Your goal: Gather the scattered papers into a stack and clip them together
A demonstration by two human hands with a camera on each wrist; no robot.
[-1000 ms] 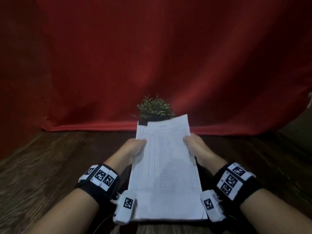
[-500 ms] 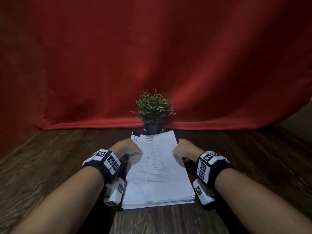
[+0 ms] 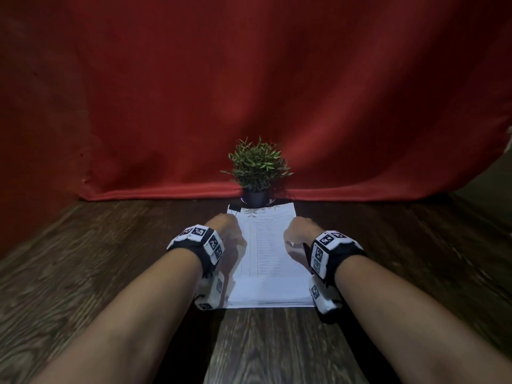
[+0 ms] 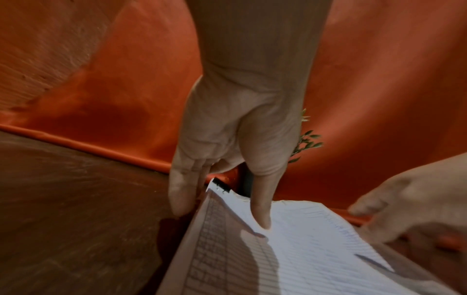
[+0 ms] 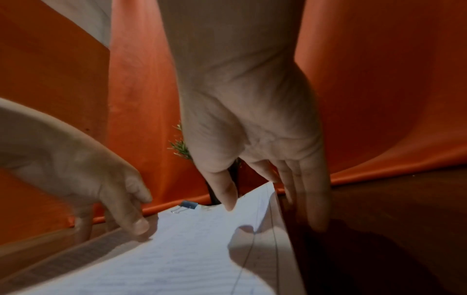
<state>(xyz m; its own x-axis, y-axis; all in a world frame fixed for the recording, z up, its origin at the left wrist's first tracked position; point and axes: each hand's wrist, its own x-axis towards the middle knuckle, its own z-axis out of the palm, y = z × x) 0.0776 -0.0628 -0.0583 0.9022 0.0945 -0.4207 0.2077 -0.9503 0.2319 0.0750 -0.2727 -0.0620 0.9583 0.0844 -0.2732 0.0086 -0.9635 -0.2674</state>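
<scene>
A stack of white lined papers (image 3: 270, 259) lies flat on the dark wooden table (image 3: 110, 259), straight in front of me. A small dark binder clip (image 3: 235, 207) sits on its far left corner, also seen in the right wrist view (image 5: 189, 205). My left hand (image 3: 227, 231) stands at the stack's left edge. Its fingers (image 4: 179, 199) point straight down beside the papers (image 4: 303, 249) and its thumb touches the top sheet. My right hand (image 3: 297, 231) stands at the right edge, fingers (image 5: 316, 209) straight along the side, thumb just above the papers (image 5: 189, 249).
A small potted plant (image 3: 259, 167) stands right behind the stack's far end. A red curtain (image 3: 249, 79) hangs along the back of the table. Bare wood lies to the left and right of the stack.
The stack, held up and tilted a second ago, has come down flat on the table. Both hands have loosened their hold and now stand at its sides.
</scene>
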